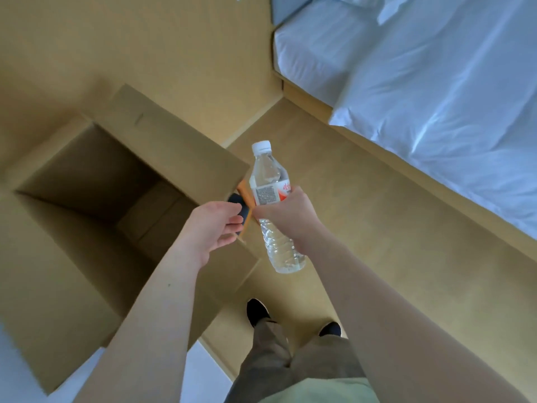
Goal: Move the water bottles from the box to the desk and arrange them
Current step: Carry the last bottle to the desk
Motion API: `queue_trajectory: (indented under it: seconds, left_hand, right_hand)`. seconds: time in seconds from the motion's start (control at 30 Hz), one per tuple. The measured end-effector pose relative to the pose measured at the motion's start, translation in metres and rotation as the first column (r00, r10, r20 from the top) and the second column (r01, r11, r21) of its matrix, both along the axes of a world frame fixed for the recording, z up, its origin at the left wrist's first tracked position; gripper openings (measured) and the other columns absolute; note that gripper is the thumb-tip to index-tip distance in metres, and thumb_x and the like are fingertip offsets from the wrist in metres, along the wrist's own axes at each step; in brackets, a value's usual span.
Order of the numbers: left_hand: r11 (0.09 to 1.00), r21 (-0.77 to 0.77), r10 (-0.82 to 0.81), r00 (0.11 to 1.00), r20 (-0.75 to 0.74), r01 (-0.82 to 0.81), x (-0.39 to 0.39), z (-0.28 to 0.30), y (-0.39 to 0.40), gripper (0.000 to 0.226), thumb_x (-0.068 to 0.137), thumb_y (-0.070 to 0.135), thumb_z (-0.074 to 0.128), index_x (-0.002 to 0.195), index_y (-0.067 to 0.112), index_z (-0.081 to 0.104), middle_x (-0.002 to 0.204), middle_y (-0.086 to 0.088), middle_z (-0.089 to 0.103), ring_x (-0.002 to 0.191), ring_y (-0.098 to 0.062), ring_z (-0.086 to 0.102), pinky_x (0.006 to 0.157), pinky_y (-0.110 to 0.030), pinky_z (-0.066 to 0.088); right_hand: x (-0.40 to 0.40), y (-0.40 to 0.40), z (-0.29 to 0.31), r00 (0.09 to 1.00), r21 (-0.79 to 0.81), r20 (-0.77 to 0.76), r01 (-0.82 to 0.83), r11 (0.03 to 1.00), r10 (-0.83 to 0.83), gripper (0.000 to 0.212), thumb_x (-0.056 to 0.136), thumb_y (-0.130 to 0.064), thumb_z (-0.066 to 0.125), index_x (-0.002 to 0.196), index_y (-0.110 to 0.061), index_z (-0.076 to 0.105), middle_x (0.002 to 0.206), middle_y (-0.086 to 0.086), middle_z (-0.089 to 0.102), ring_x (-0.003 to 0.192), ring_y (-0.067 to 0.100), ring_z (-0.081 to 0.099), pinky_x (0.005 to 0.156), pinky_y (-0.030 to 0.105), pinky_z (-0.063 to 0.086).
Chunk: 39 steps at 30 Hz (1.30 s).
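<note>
Tan wood floor (pixel 334 199) beside white-sheeted bed (pixel 436 97). Open brown cardboard box (pixel 87 175), interior bare. Right hand (pixel 293 216) gripping clear white-capped plastic water bottle (pixel 273 210); left hand (pixel 209 231) fingers relaxed, apart.

My bottle (pixel 271 199): clear, white cap, red-and-white label; box (pixel 87 216): brown; bed sheet (pixel 436 97): pale blue-white; my shoes (pixel 257 311): black.
</note>
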<state>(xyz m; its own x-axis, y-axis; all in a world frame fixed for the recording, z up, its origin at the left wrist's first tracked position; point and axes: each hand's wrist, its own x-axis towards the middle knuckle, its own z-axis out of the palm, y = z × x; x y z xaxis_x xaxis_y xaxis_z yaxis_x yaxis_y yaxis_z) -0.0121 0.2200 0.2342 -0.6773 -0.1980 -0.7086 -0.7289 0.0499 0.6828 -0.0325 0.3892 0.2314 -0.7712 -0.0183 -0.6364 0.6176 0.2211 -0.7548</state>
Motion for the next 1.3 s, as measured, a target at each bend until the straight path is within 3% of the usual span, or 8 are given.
queue_trajectory:
  seconds: [0.23,0.4,0.53,0.63,0.77,1.0,1.17,1.3]
  left_hand:
    - [0.983,-0.015,-0.182,0.98,0.081,0.184,0.013,-0.023,0.109,0.013,0.093,0.024,0.066,0.102,0.016,0.071,0.107,-0.011,0.075,0.098,-0.021,0.074,0.087,-0.038,0.058]
    - [0.951,0.006,-0.307,0.944,0.12,0.308,0.019,-0.034,0.187,0.009,0.093,0.02,0.065,0.093,0.013,0.07,0.092,-0.007,0.069,0.088,-0.021,0.07,0.097,-0.044,0.055]
    - [0.897,0.03,-0.44,0.889,0.129,0.44,0.017,-0.043,0.249,0.013,0.095,0.024,0.067,0.103,0.015,0.068,0.095,-0.007,0.072,0.09,-0.021,0.071,0.097,-0.044,0.055]
    - [0.831,0.039,-0.554,0.821,0.137,0.555,0.013,-0.05,0.298,0.021,0.094,0.029,0.069,0.11,0.016,0.066,0.104,-0.006,0.075,0.091,-0.019,0.075,0.088,-0.039,0.059]
    - [0.711,0.039,-0.701,0.704,0.114,0.702,0.002,-0.058,0.367,0.018,0.093,0.031,0.07,0.108,0.02,0.069,0.095,-0.003,0.079,0.083,-0.014,0.077,0.074,-0.032,0.059]
    - [0.441,0.073,-0.896,0.433,0.095,0.895,-0.014,-0.069,0.505,0.017,0.092,0.033,0.069,0.105,0.022,0.07,0.086,0.005,0.079,0.082,-0.012,0.077,0.077,-0.034,0.055]
    - [0.193,0.074,-0.978,0.186,0.094,0.978,-0.015,-0.063,0.595,0.02,0.092,0.033,0.067,0.107,0.02,0.067,0.094,0.002,0.075,0.086,-0.013,0.075,0.091,-0.04,0.055]
    - [-0.017,0.049,-0.997,-0.021,0.072,0.999,-0.016,-0.058,0.655,0.021,0.091,0.031,0.067,0.109,0.019,0.065,0.098,0.0,0.075,0.086,-0.014,0.073,0.088,-0.037,0.055]
  right_hand:
    - [0.032,0.098,-0.021,0.993,-0.008,0.066,0.1,0.995,-0.099,0.055,0.063,-0.03,0.083,0.103,-0.022,0.046,0.097,-0.002,0.063,0.082,0.014,0.064,0.059,0.029,0.047]
    - [0.057,0.171,-0.037,0.977,-0.001,0.101,0.191,0.982,-0.19,0.052,0.065,-0.031,0.081,0.099,-0.025,0.044,0.098,-0.003,0.061,0.084,0.013,0.063,0.06,0.028,0.046]
    - [0.078,0.232,-0.045,0.939,0.016,0.13,0.319,0.948,-0.318,0.056,0.066,-0.03,0.082,0.109,-0.021,0.047,0.098,-0.003,0.062,0.084,0.013,0.063,0.06,0.028,0.046]
    - [0.094,0.28,-0.05,0.887,0.034,0.152,0.435,0.9,-0.435,0.053,0.065,-0.031,0.083,0.102,-0.024,0.046,0.097,-0.002,0.063,0.083,0.014,0.064,0.06,0.03,0.048]
    - [0.115,0.34,-0.055,0.781,0.058,0.17,0.601,0.797,-0.601,0.05,0.065,-0.028,0.083,0.099,-0.025,0.047,0.095,0.0,0.063,0.081,0.015,0.065,0.059,0.03,0.048]
    - [0.145,0.444,-0.057,0.505,0.104,0.169,0.845,0.525,-0.846,0.051,0.066,-0.026,0.085,0.103,-0.021,0.05,0.096,0.0,0.063,0.079,0.013,0.063,0.055,0.028,0.044]
    - [0.158,0.504,-0.047,0.288,0.141,0.157,0.94,0.31,-0.945,0.047,0.067,-0.023,0.085,0.101,-0.02,0.053,0.091,0.0,0.065,0.075,0.014,0.063,0.054,0.027,0.044]
    - [0.17,0.536,-0.044,0.116,0.137,0.14,0.981,0.135,-0.983,0.042,0.066,-0.02,0.084,0.101,-0.016,0.062,0.088,0.004,0.069,0.069,0.018,0.065,0.057,0.027,0.049]
